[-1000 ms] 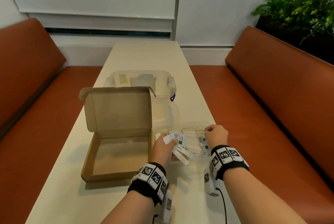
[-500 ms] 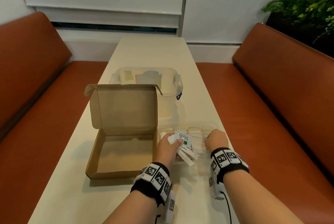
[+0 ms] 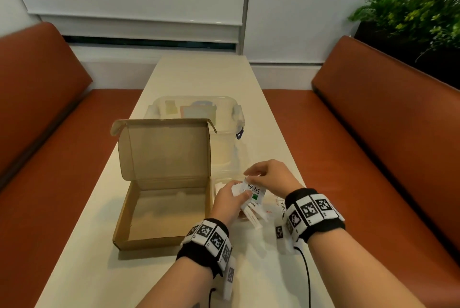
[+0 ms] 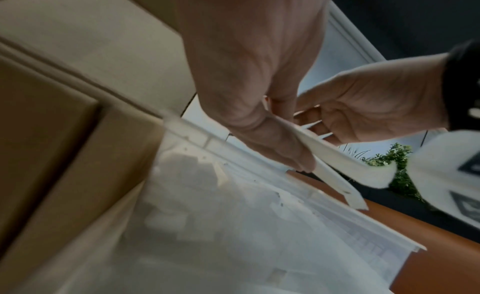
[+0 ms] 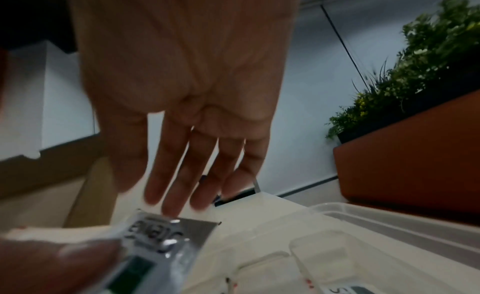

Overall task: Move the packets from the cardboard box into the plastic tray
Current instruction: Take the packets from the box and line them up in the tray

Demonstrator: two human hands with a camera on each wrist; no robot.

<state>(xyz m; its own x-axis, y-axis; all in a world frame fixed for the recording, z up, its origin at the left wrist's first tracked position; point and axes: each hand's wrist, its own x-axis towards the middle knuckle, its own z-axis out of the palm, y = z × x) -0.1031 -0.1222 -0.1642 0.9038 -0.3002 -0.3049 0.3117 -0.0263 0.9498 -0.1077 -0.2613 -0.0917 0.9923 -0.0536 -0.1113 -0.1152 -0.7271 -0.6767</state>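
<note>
The cardboard box (image 3: 159,210) is sitting emptied; right of it, over the plastic tray (image 3: 224,175), the left hand (image 3: 230,204) is pinching several packets (image 3: 252,198). The right hand (image 3: 270,178), fingers seemingly straight, is touching the top one. Loosely fanned, they could spill.

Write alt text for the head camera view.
Over a clear plastic tray on a long table, the left hand holds a fan of white packets while the right hand reaches for the top one. An open, empty cardboard box sits left of the tray.
</note>
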